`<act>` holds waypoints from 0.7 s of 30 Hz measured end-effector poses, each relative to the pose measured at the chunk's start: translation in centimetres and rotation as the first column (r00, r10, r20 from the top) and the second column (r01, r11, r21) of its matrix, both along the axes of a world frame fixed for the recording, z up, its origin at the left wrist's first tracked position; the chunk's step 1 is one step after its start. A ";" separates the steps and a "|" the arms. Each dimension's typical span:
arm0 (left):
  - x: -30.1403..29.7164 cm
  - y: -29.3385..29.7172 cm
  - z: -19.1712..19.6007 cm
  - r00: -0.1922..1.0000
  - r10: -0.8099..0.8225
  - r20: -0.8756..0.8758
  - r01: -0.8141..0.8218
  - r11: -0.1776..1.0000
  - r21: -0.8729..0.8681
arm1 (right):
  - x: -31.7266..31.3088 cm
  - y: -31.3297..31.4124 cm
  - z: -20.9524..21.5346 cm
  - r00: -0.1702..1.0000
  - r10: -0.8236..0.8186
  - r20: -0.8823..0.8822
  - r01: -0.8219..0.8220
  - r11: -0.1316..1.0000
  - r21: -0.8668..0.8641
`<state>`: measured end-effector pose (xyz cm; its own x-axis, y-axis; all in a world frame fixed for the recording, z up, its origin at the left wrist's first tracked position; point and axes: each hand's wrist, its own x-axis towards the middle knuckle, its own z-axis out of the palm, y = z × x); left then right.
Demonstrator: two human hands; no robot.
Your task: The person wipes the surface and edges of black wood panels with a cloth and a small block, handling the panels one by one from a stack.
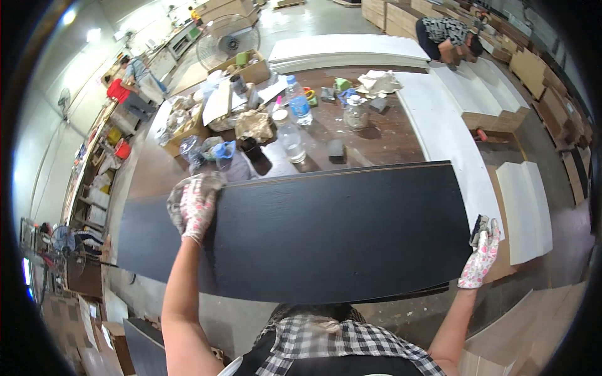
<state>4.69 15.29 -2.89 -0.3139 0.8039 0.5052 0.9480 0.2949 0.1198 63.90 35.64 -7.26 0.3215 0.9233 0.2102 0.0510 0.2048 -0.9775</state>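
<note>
A long black board lies across the near side of the table in front of me. My left hand, in a white glove with pink flowers, presses a crumpled grey rag onto the board's top, left of its middle. My right hand, gloved alike, is at the board's right end. Between its fingers and that end sits a small dark pad, partly hidden, so its exact kind is unclear.
Beyond the board, the brown table carries two plastic bottles, a glass jar, a grey block and a cluttered cardboard box. White panels lie to the right. A person bends over panels at far right.
</note>
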 end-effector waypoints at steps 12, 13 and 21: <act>3.2 -0.7 -1.6 0.919 -0.392 0.029 0.392 0.920 0.005 | -19.0 -7.5 4.6 0.887 0.438 0.143 -0.452 0.888 0.081; -0.3 -2.4 -0.9 0.950 -0.307 0.063 0.308 0.951 -0.005 | -20.3 -8.5 4.6 0.879 0.469 0.084 -0.474 0.879 0.048; -28.3 -19.5 0.3 0.882 0.463 0.085 -0.457 0.885 -0.090 | -30.4 -13.2 3.6 0.860 0.500 -0.100 -0.507 0.860 -0.054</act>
<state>-23.62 -4.17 -2.60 -0.7027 0.5865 0.4029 0.6876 0.7053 0.1727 33.51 22.44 -3.69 -0.1791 0.9756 0.1267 -0.1175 0.1067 -0.9873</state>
